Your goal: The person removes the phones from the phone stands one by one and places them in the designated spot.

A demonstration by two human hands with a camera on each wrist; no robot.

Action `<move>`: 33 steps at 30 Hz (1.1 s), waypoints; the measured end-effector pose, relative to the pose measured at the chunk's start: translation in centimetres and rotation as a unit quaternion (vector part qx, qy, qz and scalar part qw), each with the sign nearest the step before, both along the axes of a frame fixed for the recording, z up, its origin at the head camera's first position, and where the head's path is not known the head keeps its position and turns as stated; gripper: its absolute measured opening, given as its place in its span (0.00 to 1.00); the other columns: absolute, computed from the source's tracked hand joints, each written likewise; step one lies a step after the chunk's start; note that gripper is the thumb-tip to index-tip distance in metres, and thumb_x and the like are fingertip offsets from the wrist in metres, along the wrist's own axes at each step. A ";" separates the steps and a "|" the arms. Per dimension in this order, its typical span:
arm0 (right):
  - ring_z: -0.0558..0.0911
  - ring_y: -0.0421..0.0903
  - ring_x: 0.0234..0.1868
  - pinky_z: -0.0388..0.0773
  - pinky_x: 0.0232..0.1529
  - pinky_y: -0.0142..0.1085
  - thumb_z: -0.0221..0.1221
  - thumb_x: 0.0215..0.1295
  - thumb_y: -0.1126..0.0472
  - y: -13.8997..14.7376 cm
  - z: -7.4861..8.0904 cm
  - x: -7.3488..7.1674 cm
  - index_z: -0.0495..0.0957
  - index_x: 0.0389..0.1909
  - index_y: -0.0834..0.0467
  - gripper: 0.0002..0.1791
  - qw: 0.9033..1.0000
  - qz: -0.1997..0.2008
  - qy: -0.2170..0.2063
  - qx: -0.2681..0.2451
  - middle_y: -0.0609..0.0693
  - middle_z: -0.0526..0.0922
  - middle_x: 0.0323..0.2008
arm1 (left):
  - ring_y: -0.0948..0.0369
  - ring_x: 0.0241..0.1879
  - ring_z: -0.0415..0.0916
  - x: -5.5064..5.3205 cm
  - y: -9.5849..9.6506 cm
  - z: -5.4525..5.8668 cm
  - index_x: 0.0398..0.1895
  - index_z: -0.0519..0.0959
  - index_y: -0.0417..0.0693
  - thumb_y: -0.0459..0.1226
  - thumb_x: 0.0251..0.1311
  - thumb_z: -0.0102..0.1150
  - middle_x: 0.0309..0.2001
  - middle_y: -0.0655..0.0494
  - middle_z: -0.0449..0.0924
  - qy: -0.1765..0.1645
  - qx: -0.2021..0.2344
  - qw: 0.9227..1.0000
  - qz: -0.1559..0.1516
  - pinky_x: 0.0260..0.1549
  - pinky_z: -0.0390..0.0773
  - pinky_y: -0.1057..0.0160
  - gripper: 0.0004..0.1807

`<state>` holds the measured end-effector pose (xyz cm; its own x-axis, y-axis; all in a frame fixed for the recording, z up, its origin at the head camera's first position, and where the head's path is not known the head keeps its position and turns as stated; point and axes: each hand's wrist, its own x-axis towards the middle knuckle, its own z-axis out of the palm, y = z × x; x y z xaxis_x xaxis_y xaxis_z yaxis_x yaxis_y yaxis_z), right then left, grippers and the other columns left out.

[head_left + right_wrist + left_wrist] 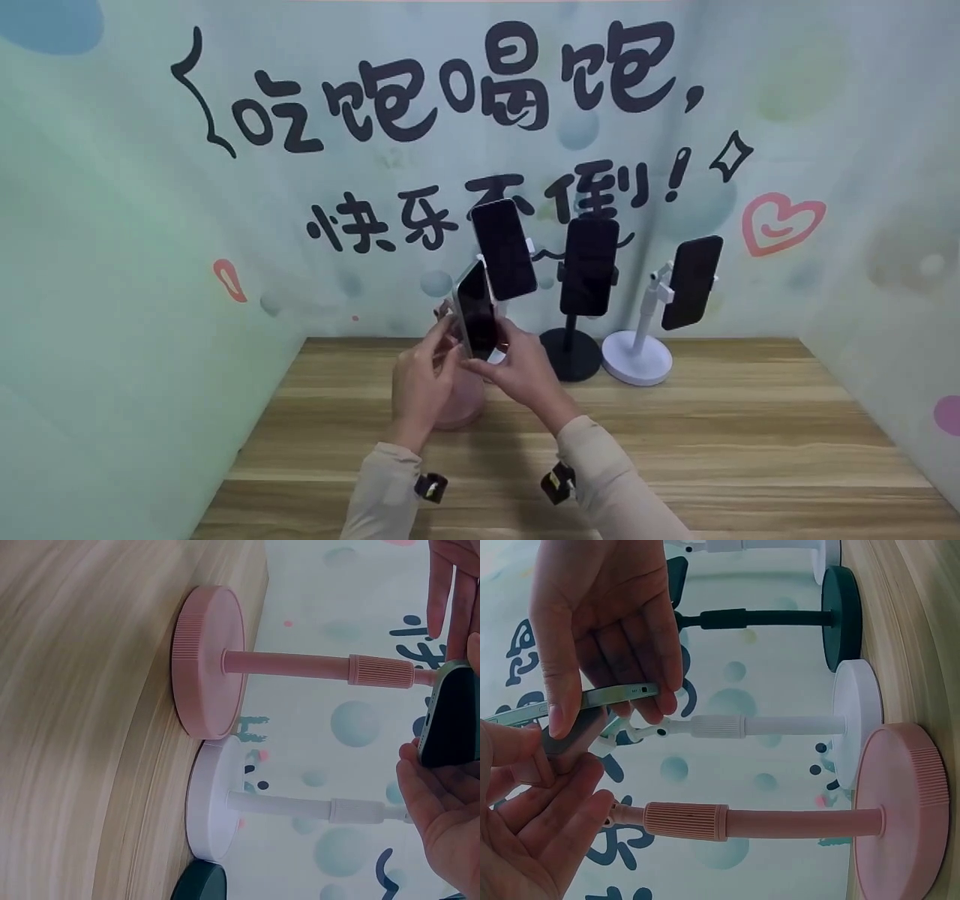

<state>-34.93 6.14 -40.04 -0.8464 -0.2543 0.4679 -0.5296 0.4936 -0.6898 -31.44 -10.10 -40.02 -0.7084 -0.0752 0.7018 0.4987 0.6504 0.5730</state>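
Note:
A smartphone (pixel 477 311) with a pale metal edge is tilted upright in front of me, above a pink phone stand (pixel 802 823). My right hand (pixel 525 367) grips the phone's lower right part, its thumb (pixel 562 701) across one side. With thumb and fingers, my left hand (pixel 424 382) holds the stand's pink clamp (pixel 532 769) behind the phone. Fingers and phone partly hide that clamp, so I cannot tell how firmly the phone sits in it. The round pink base (pixel 210 664) stands on the table.
Behind, a white stand (pixel 214 799) carries a dark phone (pixel 504 249). To the right are a black stand (pixel 571 356) with a phone (pixel 590 266) and another white stand (pixel 637 360) with an angled phone (pixel 692 283). A printed curtain (pixel 375 172) backs the wooden table (pixel 750 435).

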 end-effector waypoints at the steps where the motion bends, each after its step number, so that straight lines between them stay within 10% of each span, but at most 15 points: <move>1: 0.84 0.49 0.54 0.83 0.55 0.46 0.73 0.54 0.46 0.0 0.0 0.0 0.73 0.61 0.59 0.37 1.000 -0.001 0.000 0.000 0.56 0.86 0.51 | 0.53 0.39 0.88 0.0 0.0 0.0 0.61 0.79 0.45 0.33 0.64 0.63 0.34 0.48 0.87 0.001 0.003 1.000 -0.001 0.40 0.87 0.59 0.21; 33: 0.85 0.49 0.51 0.83 0.53 0.45 0.75 0.52 0.53 -0.8 0.1 0.7 0.73 0.61 0.61 0.37 1.000 -0.026 0.014 0.005 0.57 0.86 0.51 | 0.53 0.40 0.88 -0.1 0.1 0.0 0.60 0.79 0.45 0.30 0.63 0.62 0.39 0.45 0.89 -0.014 0.016 1.000 0.009 0.40 0.87 0.59 0.21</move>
<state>-34.24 5.36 -39.89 -0.8450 -0.2144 0.4900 -0.5224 0.5275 -0.6700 -31.53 -9.99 -40.05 -0.7255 -0.1107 0.6793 0.4711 0.6397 0.6073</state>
